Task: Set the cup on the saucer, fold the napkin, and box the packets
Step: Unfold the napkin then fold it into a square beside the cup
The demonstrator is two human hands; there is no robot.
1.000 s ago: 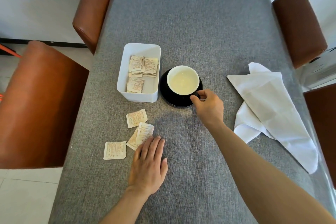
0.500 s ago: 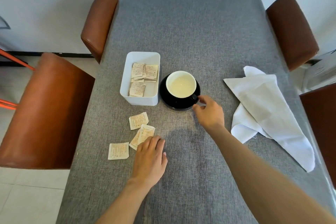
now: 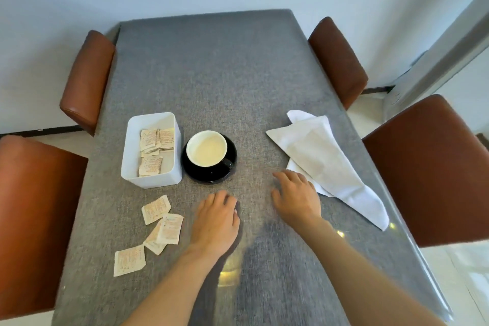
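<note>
A black cup with a cream inside (image 3: 207, 149) stands on the black saucer (image 3: 211, 176), handle to the right. Left of it, the white box (image 3: 132, 148) holds several packets (image 3: 153, 149). Several more packets (image 3: 161, 222) lie loose on the table in front of the box. The white napkin (image 3: 325, 161) lies rumpled at the right. My left hand (image 3: 215, 219) rests flat on the table, to the right of the loose packets, holding nothing. My right hand (image 3: 295, 193) hovers open just left of the napkin's near corner, apart from the cup.
The grey table (image 3: 225, 74) has brown chairs (image 3: 34, 214) on the left and brown chairs (image 3: 434, 167) on the right. A white wall is behind, and the far half of the table holds nothing.
My right hand has let go of the cup handle and moved right toward the napkin. My left hand slid right, off the loose packets. The view has tilted up.
</note>
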